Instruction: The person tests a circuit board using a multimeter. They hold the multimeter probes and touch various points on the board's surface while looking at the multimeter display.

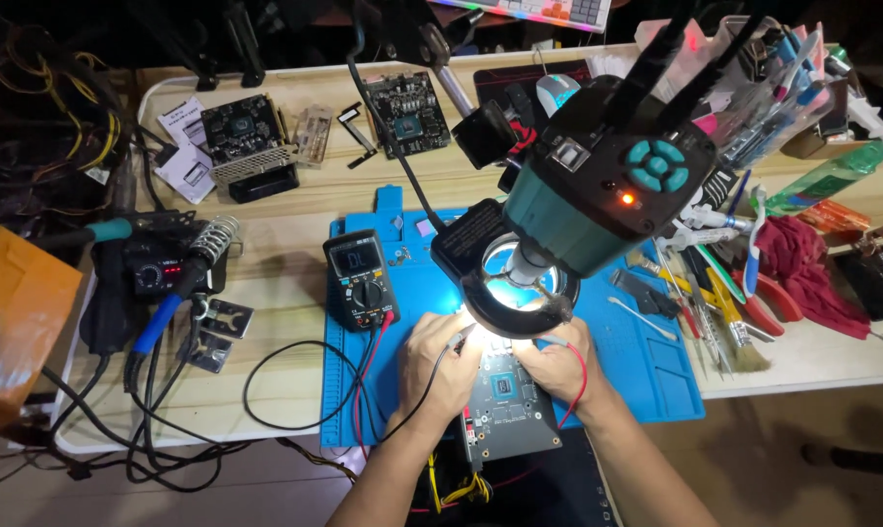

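Between both hands (pixel 500 366), circuit board (pixel 508 405), probes touching

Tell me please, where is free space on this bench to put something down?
Bare wood lies between the soldering station and the multimeter, crossed lower down by a black lead. The blue mat's right part is free. Tools crowd the right side.

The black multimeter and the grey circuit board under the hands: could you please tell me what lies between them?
In the head view, the left hand lies between the black multimeter and the grey circuit board, with red and black probe leads over the blue mat.
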